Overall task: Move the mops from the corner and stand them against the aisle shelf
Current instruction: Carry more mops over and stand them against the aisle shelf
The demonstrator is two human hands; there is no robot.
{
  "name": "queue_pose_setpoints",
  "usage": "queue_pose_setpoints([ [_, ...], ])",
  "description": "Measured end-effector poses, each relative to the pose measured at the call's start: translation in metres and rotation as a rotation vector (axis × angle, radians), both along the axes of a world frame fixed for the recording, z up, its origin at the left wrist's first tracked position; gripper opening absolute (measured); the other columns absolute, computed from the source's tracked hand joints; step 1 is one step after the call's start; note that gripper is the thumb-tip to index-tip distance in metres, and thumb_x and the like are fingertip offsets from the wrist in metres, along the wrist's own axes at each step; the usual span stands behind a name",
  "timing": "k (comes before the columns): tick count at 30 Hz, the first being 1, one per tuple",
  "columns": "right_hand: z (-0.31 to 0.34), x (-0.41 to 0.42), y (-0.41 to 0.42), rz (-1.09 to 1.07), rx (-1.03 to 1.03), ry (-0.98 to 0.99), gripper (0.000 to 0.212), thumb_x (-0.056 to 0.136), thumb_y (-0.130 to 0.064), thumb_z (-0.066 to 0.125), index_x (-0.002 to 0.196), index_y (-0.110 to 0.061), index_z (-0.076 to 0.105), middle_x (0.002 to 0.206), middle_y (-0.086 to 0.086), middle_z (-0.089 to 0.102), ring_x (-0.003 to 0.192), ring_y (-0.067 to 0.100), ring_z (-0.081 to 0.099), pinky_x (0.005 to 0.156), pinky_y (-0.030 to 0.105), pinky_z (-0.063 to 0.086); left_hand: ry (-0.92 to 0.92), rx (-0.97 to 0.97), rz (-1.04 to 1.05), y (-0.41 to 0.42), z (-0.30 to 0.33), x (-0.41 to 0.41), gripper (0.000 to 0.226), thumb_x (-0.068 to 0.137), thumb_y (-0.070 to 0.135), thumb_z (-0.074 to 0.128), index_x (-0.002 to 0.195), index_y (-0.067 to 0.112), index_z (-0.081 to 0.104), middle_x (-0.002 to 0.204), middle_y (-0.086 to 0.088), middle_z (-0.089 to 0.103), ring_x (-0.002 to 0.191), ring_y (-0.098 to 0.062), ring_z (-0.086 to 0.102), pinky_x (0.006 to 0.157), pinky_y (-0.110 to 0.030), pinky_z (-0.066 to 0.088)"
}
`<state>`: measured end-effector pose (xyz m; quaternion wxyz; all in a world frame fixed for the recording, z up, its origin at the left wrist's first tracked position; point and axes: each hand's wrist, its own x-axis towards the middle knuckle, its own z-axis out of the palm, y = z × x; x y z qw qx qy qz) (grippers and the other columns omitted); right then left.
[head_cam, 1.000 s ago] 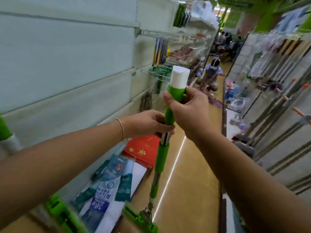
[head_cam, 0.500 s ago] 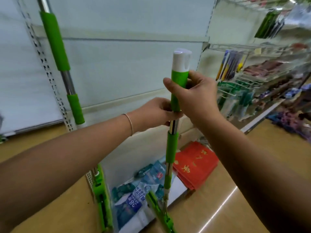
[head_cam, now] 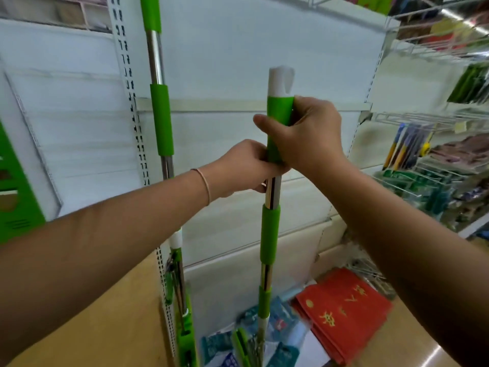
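I hold a green and chrome mop upright in front of the white aisle shelf. My right hand grips the green top grip just under its white cap. My left hand grips the pole right below, where green meets chrome. The mop's folded green head sits low by the shelf base. A second green mop stands upright against the shelf's perforated post to the left, untouched.
Red packaged mats and blue-green packets lie on the bottom shelf board. Wire racks with brushes and green goods jut out at the right. A green panel stands at the left. Tan floor lies below.
My view has swung left from the aisle to face the shelf. The held mop has come closer to the shelf panel, right of the standing mop. Both hands kept their grip.
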<state>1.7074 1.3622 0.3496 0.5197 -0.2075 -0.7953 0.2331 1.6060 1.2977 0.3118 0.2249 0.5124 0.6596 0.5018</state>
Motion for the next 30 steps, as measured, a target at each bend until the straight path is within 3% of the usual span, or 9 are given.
queue_pose_setpoints([
  [7,0.033,-0.024,0.015,0.188,0.025,-0.018,0.051,0.084,-0.046,0.073,0.076,0.004,0.068,0.070,0.025,0.065,0.065,0.039,0.063,0.059,0.049,0.055,-0.024,0.025,0.171,-0.007,0.025,-0.016,0.033,0.087,0.023,0.071,0.104,-0.005,0.065,0.101,-0.023,0.069,0.094,-0.036,0.069,0.077,-0.049,0.060],
  [14,0.063,-0.045,0.035,0.390,0.058,0.043,0.034,0.077,-0.032,0.072,0.083,0.001,0.070,0.077,0.021,0.070,0.073,0.038,0.067,0.067,0.053,0.057,-0.002,0.096,0.293,-0.011,0.061,-0.022,0.023,0.089,0.019,0.070,0.100,-0.001,0.065,0.097,-0.019,0.070,0.095,-0.034,0.070,0.079,-0.052,0.059],
  [21,0.108,-0.057,0.020,0.501,0.225,0.170,0.030,0.083,-0.032,0.070,0.078,-0.002,0.070,0.069,0.015,0.069,0.069,0.033,0.067,0.068,0.048,0.056,0.066,0.200,0.391,-0.034,0.109,-0.019,0.009,0.087,0.012,0.069,0.091,0.003,0.068,0.090,-0.016,0.071,0.091,-0.032,0.071,0.072,-0.049,0.061],
  [26,0.143,-0.069,0.009,0.524,0.277,0.176,0.028,0.084,-0.032,0.071,0.074,-0.006,0.070,0.065,0.011,0.068,0.066,0.029,0.065,0.065,0.043,0.055,0.140,0.253,0.473,-0.048,0.135,-0.016,0.024,0.090,0.016,0.067,0.105,-0.003,0.065,0.102,-0.021,0.071,0.096,-0.031,0.071,0.063,-0.035,0.061],
  [30,0.161,-0.077,-0.003,0.543,0.319,0.189,0.028,0.087,-0.034,0.070,0.076,-0.008,0.069,0.069,0.010,0.068,0.067,0.025,0.063,0.063,0.034,0.051,0.157,0.287,0.529,-0.059,0.149,-0.014,0.019,0.092,0.014,0.065,0.106,0.000,0.065,0.108,-0.022,0.070,0.099,-0.030,0.070,0.058,-0.029,0.059],
])
